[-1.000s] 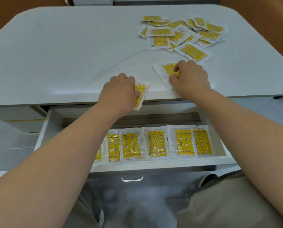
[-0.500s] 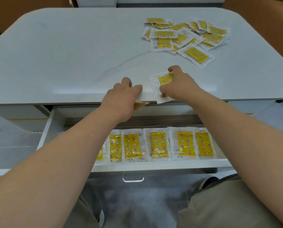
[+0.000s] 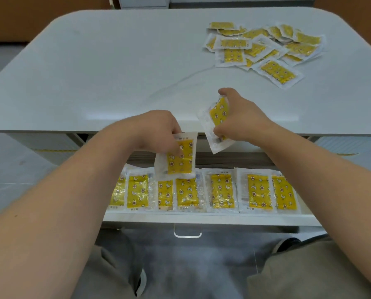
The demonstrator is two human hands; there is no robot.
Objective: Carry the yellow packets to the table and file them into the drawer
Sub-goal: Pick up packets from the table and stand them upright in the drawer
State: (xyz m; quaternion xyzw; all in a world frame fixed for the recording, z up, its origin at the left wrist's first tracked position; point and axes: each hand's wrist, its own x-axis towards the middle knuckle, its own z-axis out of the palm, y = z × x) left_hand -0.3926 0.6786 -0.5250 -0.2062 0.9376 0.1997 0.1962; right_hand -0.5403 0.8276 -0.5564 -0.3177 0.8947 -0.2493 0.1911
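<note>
The left hand pinches a crinkly yellow-and-clear plastic packet above the open white drawer; the right hand pinches another packet at one o'clock — either may slip, or land crooked and ruffle the filed row.

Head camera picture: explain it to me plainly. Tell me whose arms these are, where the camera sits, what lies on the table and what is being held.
There is no machine here. A person wears a wide-angle camera on the head, looking forward and down, so the two bare arms are the wearer's own.

In front is a white table. On its far right lies a loose pile of yellow packets, overlapping one another.

Under the near edge of the table an open drawer sticks out toward the person. A row of packets already stands filed in it, side by side.

The left hand holds one packet above that row. The right hand holds a second packet at the table's edge, pinched in its fingers.

Below are the person's knees and the grey floor.
</note>
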